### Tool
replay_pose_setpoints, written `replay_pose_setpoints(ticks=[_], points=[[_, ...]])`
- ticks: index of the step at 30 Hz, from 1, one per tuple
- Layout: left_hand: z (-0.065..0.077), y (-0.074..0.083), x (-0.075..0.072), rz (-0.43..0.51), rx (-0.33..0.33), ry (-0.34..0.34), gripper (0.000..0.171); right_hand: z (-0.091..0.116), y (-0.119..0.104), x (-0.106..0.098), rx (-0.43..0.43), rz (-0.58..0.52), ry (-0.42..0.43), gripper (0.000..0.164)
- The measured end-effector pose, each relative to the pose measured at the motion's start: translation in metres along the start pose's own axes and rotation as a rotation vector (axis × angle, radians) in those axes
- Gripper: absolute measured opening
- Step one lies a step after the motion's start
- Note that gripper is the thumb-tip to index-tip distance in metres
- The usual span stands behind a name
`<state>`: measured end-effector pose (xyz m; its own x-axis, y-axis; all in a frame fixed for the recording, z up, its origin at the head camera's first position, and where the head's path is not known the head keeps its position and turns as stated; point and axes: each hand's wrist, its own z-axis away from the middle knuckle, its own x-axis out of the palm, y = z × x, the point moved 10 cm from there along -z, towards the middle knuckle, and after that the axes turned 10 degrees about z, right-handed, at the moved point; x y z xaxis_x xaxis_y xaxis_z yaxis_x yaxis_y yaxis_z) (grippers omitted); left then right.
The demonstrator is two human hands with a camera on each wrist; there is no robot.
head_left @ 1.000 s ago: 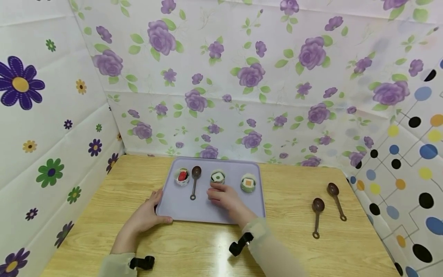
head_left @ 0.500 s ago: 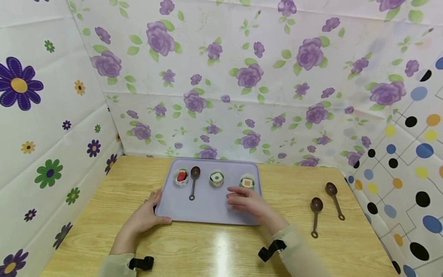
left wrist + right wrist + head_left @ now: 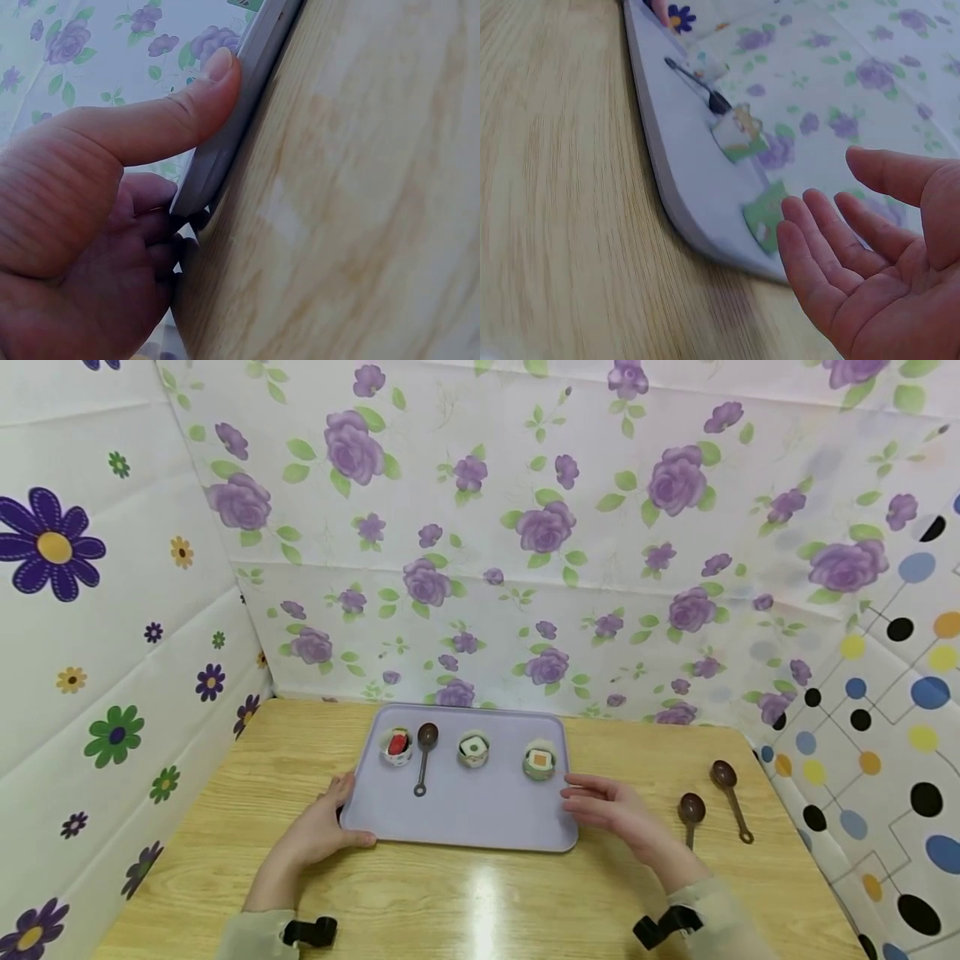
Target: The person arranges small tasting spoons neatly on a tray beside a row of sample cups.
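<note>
A lavender tray (image 3: 480, 814) lies on the wooden table. My left hand (image 3: 311, 831) grips its near left corner, thumb along the front edge and fingers at the left side; in the left wrist view the thumb (image 3: 187, 112) presses the rim. My right hand (image 3: 622, 814) is by the tray's right edge with relaxed fingers and holds nothing. On the tray stand a small cup with red food (image 3: 397, 746), a brown spoon (image 3: 426, 752), a cup with a white, green-dotted piece (image 3: 473, 748) and a green cup with a white and orange piece (image 3: 539, 760).
Two more brown spoons lie on the table at the right, one spoon (image 3: 692, 810) partly behind my right hand and another spoon (image 3: 726, 777) farther right. Flowered cloth (image 3: 480, 568) rises behind the table (image 3: 420, 902), with patterned cloth on both sides.
My right hand has moved right, from the middle cup, past the green cup, to the tray's right edge. My left hand stays at the tray's corner.
</note>
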<state>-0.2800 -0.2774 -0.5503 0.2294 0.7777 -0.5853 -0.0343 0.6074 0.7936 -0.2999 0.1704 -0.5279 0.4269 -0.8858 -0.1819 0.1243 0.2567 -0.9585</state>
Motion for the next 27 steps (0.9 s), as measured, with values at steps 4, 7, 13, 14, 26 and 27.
replay_pose_setpoints(ticks=[4,7,13,14,26,27], points=[[0.0,-0.001,0.001,0.003,0.0,-0.003,0.133,0.015,0.014,-0.03,0.033,-0.031,0.055,0.069],[0.001,-0.003,0.002,0.008,-0.009,-0.008,0.134,0.027,0.024,-0.051,0.068,-0.038,0.121,0.07],[0.002,-0.004,0.004,0.008,0.0,-0.008,0.133,0.047,0.039,-0.085,0.114,-0.052,0.213,0.072],[0.002,-0.004,0.004,0.01,0.003,-0.008,0.132,0.05,0.04,-0.09,0.114,-0.054,0.214,0.072],[0.0,0.001,0.001,0.018,0.013,-0.014,0.132,0.097,0.073,-0.161,0.095,-0.176,0.317,0.042],[0.0,0.001,0.0,0.018,0.014,-0.014,0.132,0.1,0.077,-0.166,0.097,-0.163,0.324,0.041]])
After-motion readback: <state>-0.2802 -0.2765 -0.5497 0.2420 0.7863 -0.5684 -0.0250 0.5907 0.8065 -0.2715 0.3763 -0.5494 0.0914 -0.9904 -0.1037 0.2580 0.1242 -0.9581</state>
